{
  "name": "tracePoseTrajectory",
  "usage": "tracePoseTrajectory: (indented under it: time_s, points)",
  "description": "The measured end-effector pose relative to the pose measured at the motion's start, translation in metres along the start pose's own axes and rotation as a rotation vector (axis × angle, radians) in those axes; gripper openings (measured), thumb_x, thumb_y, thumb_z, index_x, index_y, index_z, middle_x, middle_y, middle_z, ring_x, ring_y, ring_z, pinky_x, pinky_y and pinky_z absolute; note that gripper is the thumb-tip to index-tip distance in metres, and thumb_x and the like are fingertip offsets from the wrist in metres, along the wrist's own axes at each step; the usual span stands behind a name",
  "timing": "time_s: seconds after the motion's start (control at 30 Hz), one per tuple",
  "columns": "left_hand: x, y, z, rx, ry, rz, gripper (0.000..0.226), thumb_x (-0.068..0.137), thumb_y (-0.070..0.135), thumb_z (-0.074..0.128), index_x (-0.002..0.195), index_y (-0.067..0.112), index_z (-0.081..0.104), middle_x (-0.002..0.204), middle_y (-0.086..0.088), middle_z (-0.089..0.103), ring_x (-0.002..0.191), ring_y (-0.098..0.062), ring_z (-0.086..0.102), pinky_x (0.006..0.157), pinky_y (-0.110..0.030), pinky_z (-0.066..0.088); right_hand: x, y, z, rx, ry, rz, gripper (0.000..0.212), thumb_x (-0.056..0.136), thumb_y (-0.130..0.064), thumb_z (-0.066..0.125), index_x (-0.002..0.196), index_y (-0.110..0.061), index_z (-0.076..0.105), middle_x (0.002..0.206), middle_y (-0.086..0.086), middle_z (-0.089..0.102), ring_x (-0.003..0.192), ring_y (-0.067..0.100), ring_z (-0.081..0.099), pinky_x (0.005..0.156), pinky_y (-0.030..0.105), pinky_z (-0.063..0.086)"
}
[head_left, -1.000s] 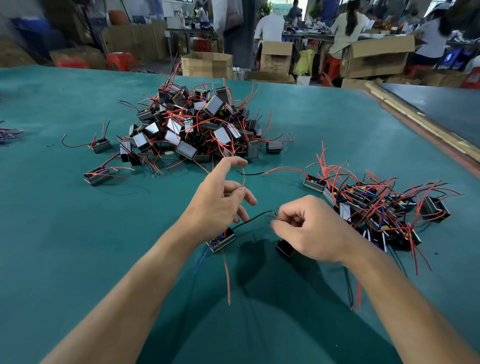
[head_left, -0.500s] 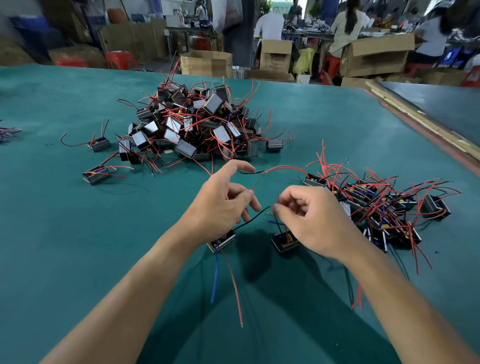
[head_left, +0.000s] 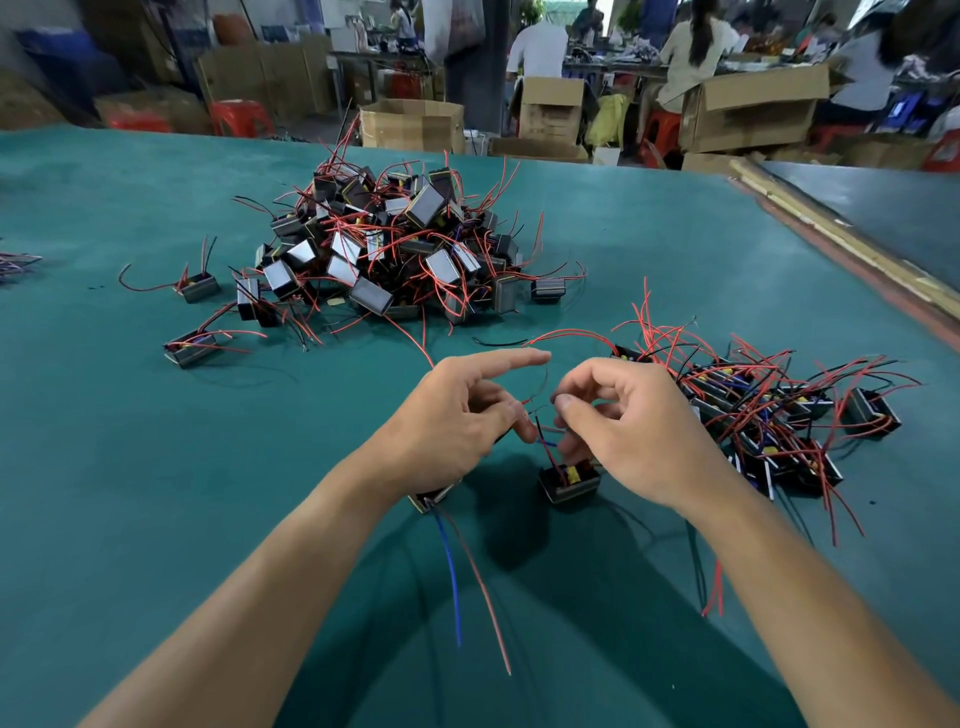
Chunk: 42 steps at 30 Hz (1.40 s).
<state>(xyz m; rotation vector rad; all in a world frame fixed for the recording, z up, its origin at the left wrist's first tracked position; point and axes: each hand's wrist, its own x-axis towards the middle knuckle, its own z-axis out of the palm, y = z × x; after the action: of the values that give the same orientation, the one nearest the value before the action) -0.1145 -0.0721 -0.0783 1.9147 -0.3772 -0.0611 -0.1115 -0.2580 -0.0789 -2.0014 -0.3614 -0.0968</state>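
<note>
Hands have closed in since half a second ago: the black wire that ran straight between them no longer shows as a taut span, and the blue and red tails under the left wrist now reach further toward the camera. Green table (head_left: 156, 467) carries everything. Big heap (head_left: 395, 249) of small wired transformers sits far centre. Flatter second heap (head_left: 769, 415) lies on the right, just beyond the right hand (head_left: 628, 431). Two stray units (head_left: 200, 286) lie left of the big heap, apart from it. Left hand (head_left: 457, 421): index straight, pointing right, thumb and other fingers pinching the leads (head_left: 540, 434). Right hand: fingers curled, thumb and fingertip nipped on the same leads, so the two hands are nearly touching at the tips. Right transformer (head_left: 569, 483) is directly below that pinch, yellow part up, with its leads running up into the fingers. Can't tell if it rests on the table or hangs. Left transformer (head_left: 431, 496) pokes out under the left hand's heel, and the grip on it is hidden. Blue tail (head_left: 451, 571) and red tail (head_left: 483, 597) trail from it side by side, blue ending shorter.
</note>
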Motion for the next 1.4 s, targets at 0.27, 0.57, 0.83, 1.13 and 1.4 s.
tracePoseTrajectory:
  time_s: [0.27,0.57,0.83,1.13,1.4]
  points:
    - [0.002,-0.004,-0.003,-0.036,-0.008,-0.048,0.035,0.096,-0.001,0.052,0.124,0.020,0.055,0.063,0.005,0.068,0.051,-0.020,0.037,0.047,-0.023,0.036,-0.004,0.001,0.003,-0.079,-0.177,-0.045,0.016,0.075,-0.036,0.075,0.082,-0.022,0.073,0.058,-0.008,0.062,0.051,0.010,0.050,0.051,0.032,0.042]
    - [0.000,-0.001,-0.003,-0.044,-0.001,-0.027,0.040,0.093,-0.002,0.051,0.121,0.027,0.051,0.073,-0.005,0.073,0.048,-0.014,0.044,0.047,-0.018,0.041,-0.003,0.003,0.006,-0.174,-0.101,-0.053,0.017,0.080,-0.030,0.074,0.068,-0.018,0.069,0.054,-0.009,0.059,0.049,0.005,0.048,0.051,0.024,0.041]
    - [0.000,-0.004,-0.002,0.008,0.030,-0.017,0.031,0.091,0.001,0.056,0.093,0.031,0.060,0.083,-0.001,0.071,0.048,-0.018,0.055,0.049,-0.029,0.043,0.000,0.007,0.007,-0.208,-0.068,-0.047,0.020,0.084,-0.017,0.070,0.065,-0.022,0.065,0.059,-0.001,0.063,0.052,0.007,0.050,0.056,0.032,0.045]
    - [-0.001,-0.003,-0.004,0.006,0.077,-0.002,0.029,0.091,0.002,0.059,0.092,0.030,0.066,0.086,0.000,0.073,0.048,-0.018,0.060,0.055,-0.038,0.046,0.001,0.009,0.006,-0.205,-0.041,-0.010,0.015,0.076,-0.032,0.064,0.067,-0.021,0.066,0.058,-0.006,0.065,0.052,0.007,0.054,0.058,0.035,0.050]
    - [-0.001,-0.003,-0.002,-0.047,0.064,-0.012,0.034,0.091,0.000,0.059,0.109,0.029,0.062,0.086,-0.002,0.074,0.047,-0.017,0.059,0.053,-0.034,0.047,0.001,0.009,0.006,-0.168,-0.007,-0.018,0.011,0.072,-0.032,0.061,0.065,-0.023,0.063,0.057,-0.006,0.064,0.051,0.010,0.055,0.055,0.035,0.049]
